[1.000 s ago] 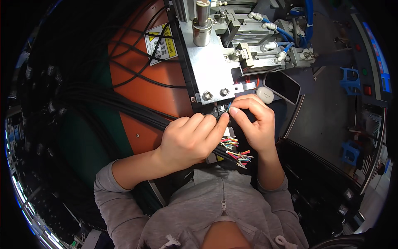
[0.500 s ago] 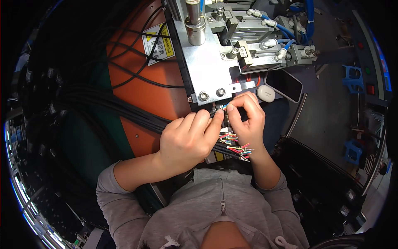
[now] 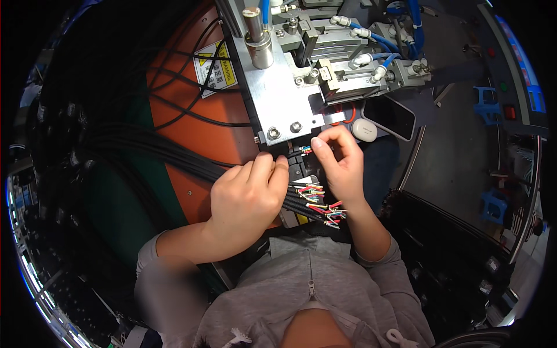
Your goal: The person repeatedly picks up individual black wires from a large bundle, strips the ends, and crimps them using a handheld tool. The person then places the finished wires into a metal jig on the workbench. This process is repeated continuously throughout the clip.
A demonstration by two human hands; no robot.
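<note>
My left hand (image 3: 246, 194) is closed, its fingertips pinching a black cable (image 3: 295, 155) near the cable's end. Short coloured wires (image 3: 306, 150), blue, white and red among them, fan out of that end just below the press's metal plate. Beside those wires is my right hand (image 3: 346, 165), thumb and forefinger tips brought together in a pinch; whether a wire is between them is hidden. Under and beside my left hand lies a bundle of black cables (image 3: 203, 170). Their ends, with bared coloured wires (image 3: 316, 203), stick out between my two wrists.
A metal press machine (image 3: 284, 98) with cylinders and blue air hoses (image 3: 397, 43) stands ahead. Right of it lie a phone (image 3: 391, 118) and a white rounded case (image 3: 364, 130). A warning label (image 3: 216, 69) is on the orange surface (image 3: 191, 110). Blue stools (image 3: 493, 206) stand on the floor.
My left hand has moved back left and a little down along the cable, so more of its end shows. My right fingers have shifted slightly left and up at the wire tips.
</note>
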